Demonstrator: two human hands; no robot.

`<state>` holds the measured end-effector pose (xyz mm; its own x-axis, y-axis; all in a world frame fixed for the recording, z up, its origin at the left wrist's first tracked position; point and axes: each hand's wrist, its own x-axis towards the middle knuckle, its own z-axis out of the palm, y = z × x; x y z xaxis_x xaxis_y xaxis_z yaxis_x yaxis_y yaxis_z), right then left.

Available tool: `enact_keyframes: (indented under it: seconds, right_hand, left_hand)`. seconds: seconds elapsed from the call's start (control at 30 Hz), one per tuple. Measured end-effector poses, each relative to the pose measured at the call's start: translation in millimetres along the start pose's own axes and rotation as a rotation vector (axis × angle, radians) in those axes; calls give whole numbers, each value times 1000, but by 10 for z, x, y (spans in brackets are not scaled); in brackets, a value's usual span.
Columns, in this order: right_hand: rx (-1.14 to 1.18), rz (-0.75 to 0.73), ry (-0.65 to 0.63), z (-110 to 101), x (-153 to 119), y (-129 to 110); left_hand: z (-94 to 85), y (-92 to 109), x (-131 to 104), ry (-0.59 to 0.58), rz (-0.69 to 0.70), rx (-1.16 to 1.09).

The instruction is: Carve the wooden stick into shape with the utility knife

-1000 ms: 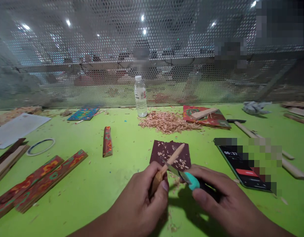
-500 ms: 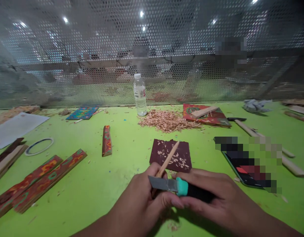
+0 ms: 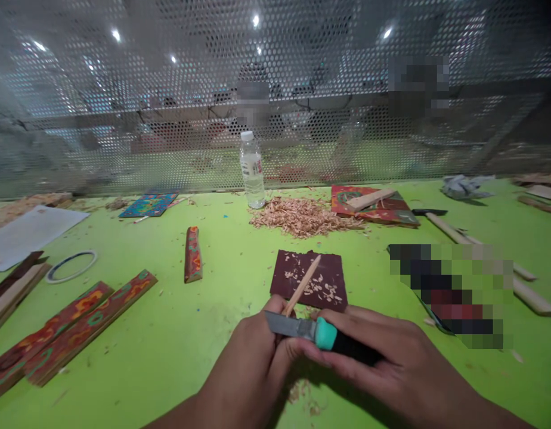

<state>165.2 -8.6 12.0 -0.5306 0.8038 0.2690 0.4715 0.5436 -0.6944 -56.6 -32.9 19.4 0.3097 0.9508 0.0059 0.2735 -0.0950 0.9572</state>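
Note:
My left hand (image 3: pixel 253 348) is closed around the lower end of a slim wooden stick (image 3: pixel 303 285), whose tapered tip points away from me. In my right hand (image 3: pixel 383 351) is a carving knife (image 3: pixel 288 325) with a black and teal handle; its blade lies across the stick, close to my left fingers. The left thumb reaches toward the knife's handle, and the fingers of both hands meet there. Beyond them, a dark brown sheet (image 3: pixel 284 268) with pale shavings lies under the stick's tip. The stick's near end is hidden in my left hand.
A heap of shavings (image 3: pixel 302 217) lies beyond the sheet, beside a water bottle (image 3: pixel 252 173). Painted wooden strips (image 3: pixel 92 325) and a tape ring (image 3: pixel 72 266) are at left. A blurred-out phone (image 3: pixel 440 292) and wooden-handled tools (image 3: pixel 445 229) lie right. A perforated screen (image 3: pixel 190 137) stands behind.
The knife blade has shifted slightly left and toward the near end of the stick, with my right hand following. The stick's tip has moved slightly left. Both hands keep their holds.

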Motion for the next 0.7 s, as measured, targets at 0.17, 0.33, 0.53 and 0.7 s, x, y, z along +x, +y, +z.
enact_keyframes:
  seconds: [0.17,0.33,0.53,0.7]
  right_hand:
    - [-63,-9,31,12,-28,-20]
    - [-115,-94,94,36,-50,-11]
    - [-153,-195,165,42,-54,-1]
    - [-235,-212,184,0,-50,-23]
  left_hand:
    - [2,-9,-9,15,-6,20]
    - [36,-29,-13,32,-16,11]
    - [64,-1,-16,53,-44,13]
    - [69,8,-27,65,-70,-56]
